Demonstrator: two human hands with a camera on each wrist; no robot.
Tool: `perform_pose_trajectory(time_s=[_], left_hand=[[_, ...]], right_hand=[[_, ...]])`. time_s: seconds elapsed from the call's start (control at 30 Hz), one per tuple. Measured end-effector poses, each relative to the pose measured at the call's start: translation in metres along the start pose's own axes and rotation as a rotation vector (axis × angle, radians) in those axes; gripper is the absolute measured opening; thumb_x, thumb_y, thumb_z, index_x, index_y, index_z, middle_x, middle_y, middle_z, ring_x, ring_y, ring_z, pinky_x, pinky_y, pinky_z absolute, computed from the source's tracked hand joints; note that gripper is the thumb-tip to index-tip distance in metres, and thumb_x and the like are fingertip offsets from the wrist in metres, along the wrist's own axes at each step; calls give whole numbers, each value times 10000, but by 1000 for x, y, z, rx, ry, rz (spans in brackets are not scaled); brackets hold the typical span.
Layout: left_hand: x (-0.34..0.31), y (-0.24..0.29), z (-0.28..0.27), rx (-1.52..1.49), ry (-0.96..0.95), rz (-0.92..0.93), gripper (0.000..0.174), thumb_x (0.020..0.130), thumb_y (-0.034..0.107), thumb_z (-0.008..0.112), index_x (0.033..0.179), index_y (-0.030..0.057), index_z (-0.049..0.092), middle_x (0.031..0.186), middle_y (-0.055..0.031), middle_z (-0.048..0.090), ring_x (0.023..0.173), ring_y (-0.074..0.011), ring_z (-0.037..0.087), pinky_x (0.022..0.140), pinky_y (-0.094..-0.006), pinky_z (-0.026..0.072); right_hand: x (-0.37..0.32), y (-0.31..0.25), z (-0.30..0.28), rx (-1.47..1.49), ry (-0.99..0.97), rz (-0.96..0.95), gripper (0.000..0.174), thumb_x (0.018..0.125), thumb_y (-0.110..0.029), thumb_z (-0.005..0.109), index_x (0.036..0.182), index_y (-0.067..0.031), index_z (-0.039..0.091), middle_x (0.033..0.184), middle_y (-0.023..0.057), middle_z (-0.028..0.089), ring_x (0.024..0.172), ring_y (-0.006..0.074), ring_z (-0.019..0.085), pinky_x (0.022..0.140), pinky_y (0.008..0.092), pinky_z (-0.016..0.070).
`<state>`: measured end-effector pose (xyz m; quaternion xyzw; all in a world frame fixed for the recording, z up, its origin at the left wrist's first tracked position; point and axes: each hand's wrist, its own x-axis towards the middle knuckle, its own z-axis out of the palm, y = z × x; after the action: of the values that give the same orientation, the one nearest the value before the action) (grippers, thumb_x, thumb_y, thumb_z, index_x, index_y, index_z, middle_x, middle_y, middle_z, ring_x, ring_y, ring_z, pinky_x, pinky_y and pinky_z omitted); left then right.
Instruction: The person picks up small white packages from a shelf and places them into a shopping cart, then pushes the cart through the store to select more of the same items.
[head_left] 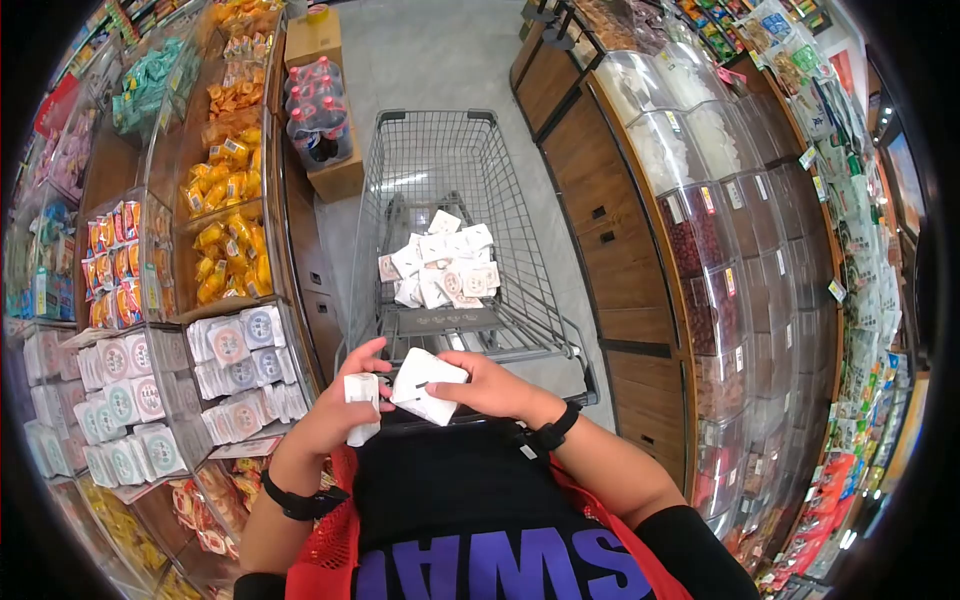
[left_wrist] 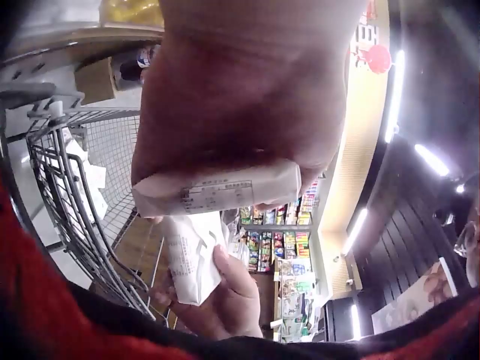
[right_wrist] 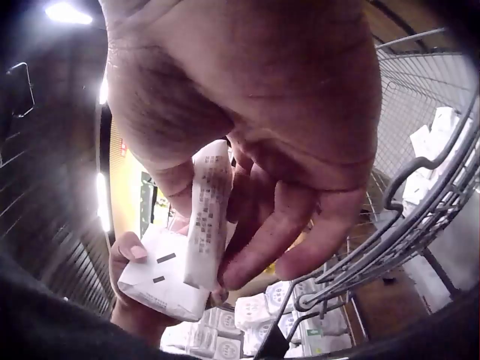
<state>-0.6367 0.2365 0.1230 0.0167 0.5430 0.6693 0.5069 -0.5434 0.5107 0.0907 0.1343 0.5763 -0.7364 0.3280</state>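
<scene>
In the head view my left hand (head_left: 330, 418) grips a small white paper-wrapped packet (head_left: 362, 408), seen edge-on between thumb and fingers. Beside it, my right hand (head_left: 490, 385) pinches another white packet (head_left: 428, 385), its thumb lying on the face. Both are close together above the cart's handle end. Printed text runs along the side of the left packet (left_wrist: 217, 191) in the left wrist view. The right packet (right_wrist: 206, 217) shows similar print in the right wrist view, overlapping the left one. Several matching packets (head_left: 445, 265) lie heaped in the wire shopping cart (head_left: 515, 205).
To the left, clear bins hold rows of stacked white packets (head_left: 135, 395) and yellow-wrapped snacks (head_left: 225, 255). A pack of dark bottles (head_left: 320, 115) sits on a cardboard box (head_left: 335, 180). Wooden cabinets (head_left: 625, 240) with clear food bins border the right side.
</scene>
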Motion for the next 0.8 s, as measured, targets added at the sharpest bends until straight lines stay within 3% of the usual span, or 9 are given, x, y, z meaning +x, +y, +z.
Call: perform_pose_trajectory(time_s=[0.1, 0.3, 0.5, 0.53, 0.57, 0.63, 0.67, 0.77, 0.8], left_hand=[[-3, -1, -1, -165, -3, -9, 1057, 702, 64, 677, 1706, 110, 349, 1427, -110, 533, 1224, -276, 665, 1087, -451, 598], [-9, 3, 0, -197, -34, -94, 985, 718, 109, 640, 1671, 94, 390, 1393, -123, 554, 1273, -300, 660, 1055, -516, 615], [-11, -2, -4, -188, -51, -182, 891, 796, 97, 639, 1653, 113, 396, 1329, -122, 563, 1128, -327, 731, 893, -535, 680], [-11, -2, -3, -187, -39, -190, 875, 819, 97, 639, 1657, 118, 390, 1316, -122, 578, 1115, -331, 736, 883, -525, 683], [-11, -2, -2, -186, -26, -198, 858, 842, 98, 638, 1661, 123, 384, 1302, -123, 593, 1102, -335, 741, 874, -515, 686], [-10, -4, -3, -184, -4, -212, 819, 883, 92, 632, 1663, 125, 386, 1288, -122, 624, 1094, -333, 744, 866, -495, 689], [-9, -7, -5, -182, 4, -217, 796, 900, 84, 628, 1660, 123, 394, 1287, -120, 641, 1098, -327, 743, 868, -486, 690], [-3, -20, -6, -141, 69, -178, 721, 955, 48, 613, 1648, 116, 424, 1318, -116, 670, 1116, -303, 738, 880, -477, 690], [-2, -23, -6, -121, 97, -157, 696, 974, 33, 608, 1643, 113, 436, 1334, -116, 676, 1123, -295, 737, 885, -477, 690]], right_hand=[[-3, -2, 4, 67, 34, -98, 398, 1050, -286, 784, 1332, -29, 674, 1088, 11, 742, 955, 89, 694, 803, 297, 583], [-6, -7, -2, 83, 2, -106, 364, 1054, -266, 780, 1317, -28, 693, 1081, 12, 756, 971, 81, 695, 812, 291, 572], [-8, -11, -20, -85, 181, -75, 361, 1037, -268, 798, 1276, -13, 711, 1050, 27, 762, 935, 91, 694, 805, 294, 568], [-10, -17, -22, -156, 263, -126, 368, 1034, -278, 803, 1250, 6, 713, 1049, 34, 763, 935, 102, 694, 794, 327, 582], [-6, -9, -30, -248, 361, -264, 349, 1036, -274, 785, 1248, -6, 716, 1078, 98, 791, 949, 198, 749, 817, 355, 592], [-16, -40, -32, -639, 641, -231, 336, 1019, -271, 777, 1251, -34, 725, 1083, 165, 793, 936, 338, 766, 838, 391, 601], [-12, -38, -40, -868, 760, -364, 387, 981, -285, 786, 1289, -60, 718, 1118, 207, 773, 1003, 441, 728, 909, 444, 593], [-7, -35, -63, -1119, 691, -455, 467, 954, -298, 805, 1341, -61, 698, 1167, 211, 758, 1090, 428, 705, 987, 498, 565], [-7, -27, -64, -1170, 670, -427, 552, 928, -314, 819, 1394, -60, 670, 1260, 227, 731, 1172, 427, 676, 1042, 517, 535]])
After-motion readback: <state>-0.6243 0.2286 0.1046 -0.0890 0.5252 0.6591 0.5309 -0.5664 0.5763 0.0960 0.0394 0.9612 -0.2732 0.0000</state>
